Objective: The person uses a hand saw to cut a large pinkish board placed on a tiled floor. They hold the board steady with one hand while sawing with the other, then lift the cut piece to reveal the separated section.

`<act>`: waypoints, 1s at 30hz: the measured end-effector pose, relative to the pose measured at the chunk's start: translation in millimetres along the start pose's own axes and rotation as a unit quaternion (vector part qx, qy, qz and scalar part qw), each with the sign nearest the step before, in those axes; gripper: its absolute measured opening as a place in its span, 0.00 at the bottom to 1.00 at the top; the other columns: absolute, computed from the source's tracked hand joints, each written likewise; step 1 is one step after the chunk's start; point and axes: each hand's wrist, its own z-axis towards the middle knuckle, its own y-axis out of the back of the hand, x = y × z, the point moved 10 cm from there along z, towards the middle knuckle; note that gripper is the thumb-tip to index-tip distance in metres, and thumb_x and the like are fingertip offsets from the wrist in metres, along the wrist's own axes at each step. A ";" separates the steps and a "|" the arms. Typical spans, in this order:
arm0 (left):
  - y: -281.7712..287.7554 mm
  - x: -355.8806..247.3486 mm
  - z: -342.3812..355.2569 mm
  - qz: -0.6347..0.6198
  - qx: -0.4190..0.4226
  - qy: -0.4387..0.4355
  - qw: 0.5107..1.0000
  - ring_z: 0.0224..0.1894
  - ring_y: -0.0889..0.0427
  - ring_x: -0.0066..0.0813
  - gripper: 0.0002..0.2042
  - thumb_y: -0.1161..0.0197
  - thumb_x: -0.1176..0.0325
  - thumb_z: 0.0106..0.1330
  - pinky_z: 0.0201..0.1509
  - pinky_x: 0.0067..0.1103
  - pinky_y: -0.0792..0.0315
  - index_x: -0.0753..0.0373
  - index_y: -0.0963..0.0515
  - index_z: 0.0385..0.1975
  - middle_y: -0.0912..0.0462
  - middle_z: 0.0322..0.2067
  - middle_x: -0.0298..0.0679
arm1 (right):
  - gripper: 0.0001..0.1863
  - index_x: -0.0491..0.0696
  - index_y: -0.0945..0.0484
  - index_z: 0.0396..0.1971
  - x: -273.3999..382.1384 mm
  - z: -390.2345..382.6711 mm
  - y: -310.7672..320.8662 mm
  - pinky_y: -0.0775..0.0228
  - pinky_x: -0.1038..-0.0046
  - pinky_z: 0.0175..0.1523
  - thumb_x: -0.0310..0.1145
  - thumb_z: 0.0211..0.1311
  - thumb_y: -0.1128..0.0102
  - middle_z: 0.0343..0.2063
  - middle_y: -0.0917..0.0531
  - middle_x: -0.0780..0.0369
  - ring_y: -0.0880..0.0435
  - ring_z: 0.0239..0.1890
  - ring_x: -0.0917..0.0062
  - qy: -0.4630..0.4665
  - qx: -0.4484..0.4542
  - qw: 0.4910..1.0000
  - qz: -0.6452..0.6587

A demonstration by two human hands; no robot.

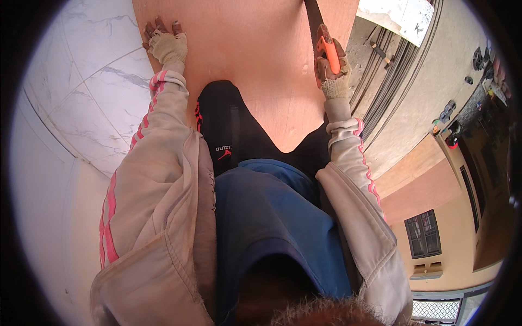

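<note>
A reddish-brown wooden board (244, 60) lies in front of me, with my knee over its near part. My left hand (166, 46), in a cream fingerless glove, rests on the board's left edge with its fingers spread. My right hand (336, 70), gloved the same way, is wrapped round the orange handle of a handsaw (329, 51). The saw's dark toothed blade points away from me along the right part of the board and runs up to the top of the view. Whether the teeth sit in a cut cannot be made out.
White marbled tiles (92, 70) cover the floor at left. To the right of the board lie long dark metal bars (383, 81), a hammer (380, 52) and a white sheet (399, 16). Wooden panels (421, 176) and a barred window (423, 233) show at lower right.
</note>
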 end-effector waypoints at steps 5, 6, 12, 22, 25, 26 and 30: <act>-21.5 3.1 -15.6 0.115 -0.045 0.007 0.992 0.81 0.49 0.53 0.40 0.47 0.36 0.71 0.80 0.55 0.57 0.52 0.40 0.79 0.44 0.79 0.48 | 0.32 0.41 0.29 0.64 2.6 -10.6 -7.4 0.30 0.84 0.35 0.16 0.55 0.49 0.42 0.19 0.63 0.24 0.29 0.85 -0.125 0.030 0.984 0.121; -27.0 -9.7 -8.0 0.163 -0.019 0.012 0.986 0.81 0.49 0.52 0.39 0.47 0.40 0.72 0.81 0.51 0.56 0.55 0.41 0.78 0.45 0.79 0.49 | 0.31 0.42 0.28 0.64 4.7 -6.9 -4.9 0.33 0.84 0.31 0.17 0.55 0.48 0.40 0.19 0.63 0.27 0.26 0.86 -0.114 0.040 0.983 0.139; -7.4 -27.8 -9.1 0.187 0.017 0.033 0.982 0.80 0.49 0.48 0.36 0.47 0.50 0.75 0.82 0.42 0.52 0.63 0.42 0.78 0.47 0.78 0.52 | 0.34 0.45 0.35 0.69 -5.9 -28.0 -12.3 0.31 0.82 0.28 0.19 0.58 0.48 0.34 0.19 0.64 0.26 0.24 0.86 -0.107 0.062 0.988 0.092; -42.6 9.3 -15.2 0.036 0.096 0.062 0.993 0.80 0.47 0.54 0.40 0.44 0.39 0.69 0.80 0.52 0.57 0.56 0.38 0.77 0.43 0.77 0.51 | 0.39 0.44 0.37 0.73 -10.3 -31.7 -0.4 0.30 0.80 0.29 0.23 0.55 0.48 0.34 0.20 0.62 0.24 0.24 0.82 -0.108 0.048 0.990 0.078; -15.0 -26.4 -16.8 0.107 -0.047 -0.017 0.993 0.78 0.44 0.54 0.38 0.42 0.44 0.70 0.79 0.49 0.51 0.62 0.34 0.73 0.41 0.76 0.55 | 0.41 0.46 0.41 0.76 -29.4 -40.2 -1.9 0.28 0.81 0.34 0.16 0.58 0.50 0.48 0.22 0.62 0.23 0.36 0.83 -0.137 0.053 0.982 0.116; -11.4 -26.5 -17.7 0.103 -0.052 -0.017 0.993 0.78 0.43 0.53 0.37 0.41 0.44 0.70 0.79 0.49 0.51 0.61 0.34 0.73 0.40 0.75 0.55 | 0.42 0.47 0.43 0.77 -33.1 -44.6 -3.5 0.27 0.81 0.37 0.13 0.59 0.52 0.55 0.22 0.61 0.21 0.43 0.83 -0.152 0.054 0.977 0.138; -16.9 -14.7 -8.9 0.075 -0.058 -0.013 0.995 0.80 0.48 0.50 0.39 0.43 0.40 0.70 0.78 0.53 0.56 0.55 0.38 0.76 0.43 0.78 0.48 | 0.42 0.47 0.45 0.78 -35.5 -39.8 -1.8 0.26 0.77 0.55 0.13 0.61 0.54 0.65 0.27 0.57 0.24 0.62 0.76 -0.131 0.040 0.972 0.189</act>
